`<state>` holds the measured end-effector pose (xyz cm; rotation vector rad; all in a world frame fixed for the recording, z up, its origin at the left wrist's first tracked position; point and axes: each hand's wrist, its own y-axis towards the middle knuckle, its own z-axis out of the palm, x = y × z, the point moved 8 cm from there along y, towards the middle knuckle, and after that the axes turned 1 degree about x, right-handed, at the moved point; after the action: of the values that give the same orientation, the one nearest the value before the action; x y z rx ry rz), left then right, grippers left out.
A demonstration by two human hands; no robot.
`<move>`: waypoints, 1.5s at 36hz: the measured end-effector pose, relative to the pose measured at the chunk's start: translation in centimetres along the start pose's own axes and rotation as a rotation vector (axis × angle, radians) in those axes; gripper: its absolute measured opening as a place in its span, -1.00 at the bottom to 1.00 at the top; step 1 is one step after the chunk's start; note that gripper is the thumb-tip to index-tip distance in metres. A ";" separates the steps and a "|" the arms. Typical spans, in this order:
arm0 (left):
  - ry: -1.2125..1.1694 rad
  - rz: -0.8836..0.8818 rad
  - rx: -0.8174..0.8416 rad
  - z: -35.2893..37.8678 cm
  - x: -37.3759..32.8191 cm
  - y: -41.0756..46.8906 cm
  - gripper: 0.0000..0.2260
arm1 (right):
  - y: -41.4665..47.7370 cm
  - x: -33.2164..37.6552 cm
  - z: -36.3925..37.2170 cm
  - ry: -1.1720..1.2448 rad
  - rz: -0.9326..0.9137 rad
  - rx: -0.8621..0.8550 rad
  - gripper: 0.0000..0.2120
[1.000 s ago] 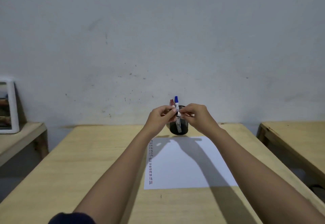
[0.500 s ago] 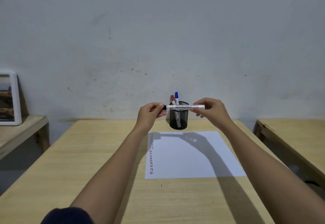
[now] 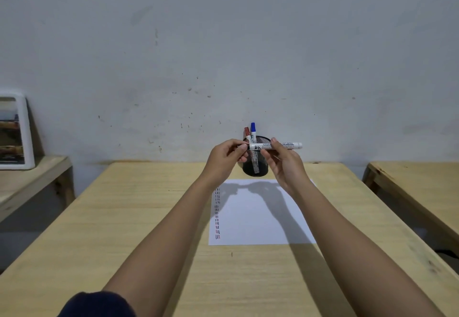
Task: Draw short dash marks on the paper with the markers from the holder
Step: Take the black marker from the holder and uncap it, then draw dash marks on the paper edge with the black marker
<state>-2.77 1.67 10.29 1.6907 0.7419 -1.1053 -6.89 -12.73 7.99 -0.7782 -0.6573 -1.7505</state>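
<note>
I hold a white marker point(image 3: 278, 146) level in front of the black mesh holder point(image 3: 260, 170). My right hand point(image 3: 285, 165) grips its barrel. My left hand point(image 3: 224, 157) pinches the black cap end of the same marker. A red-capped marker point(image 3: 246, 131) and a blue-capped marker point(image 3: 253, 129) stand in the holder. The white paper point(image 3: 258, 217) lies on the wooden table point(image 3: 149, 217) below my hands, with two columns of short dashes point(image 3: 217, 212) along its left edge.
A white-framed picture point(image 3: 15, 130) leans against the wall on a low bench point(image 3: 29, 180) at left. Another wooden table point(image 3: 422, 187) stands at right, with a gap between it and mine. The grey wall is just behind the holder.
The marker came out of the holder and turned level between my hands. Since half a second ago my hands have moved closer together, with the left one at the cap end.
</note>
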 end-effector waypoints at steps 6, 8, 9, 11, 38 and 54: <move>0.079 -0.003 -0.016 -0.3 0.4 -0.2 -0.89 | 0.5 -1.0 -0.1 0.022 0.007 -0.030 -0.84; 0.085 -0.009 -0.009 -0.3 0.7 -0.3 -0.89 | 0.6 -1.1 -0.1 -0.002 0.001 -0.015 -0.84; 0.088 -0.009 -0.008 -0.4 0.8 -0.4 -0.88 | 0.7 -1.2 -0.1 -0.015 -0.003 -0.006 -0.83; 0.096 -0.021 -0.009 -0.6 1.2 -0.5 -0.84 | 0.7 -1.4 0.1 -0.037 -0.013 0.024 -0.82; 0.659 -0.493 -0.134 -9.1 11.4 -1.7 -0.82 | 2.8 -4.6 -3.4 -0.109 -0.064 -0.118 -0.83; 0.678 -0.457 -0.143 -9.3 12.6 -1.8 -0.85 | 2.6 -4.4 -3.8 -0.175 -0.057 -0.121 -0.86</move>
<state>3.98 10.86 -0.56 1.8245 1.6576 -0.7233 -4.14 -13.65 2.31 -1.0137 -0.7008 -1.8002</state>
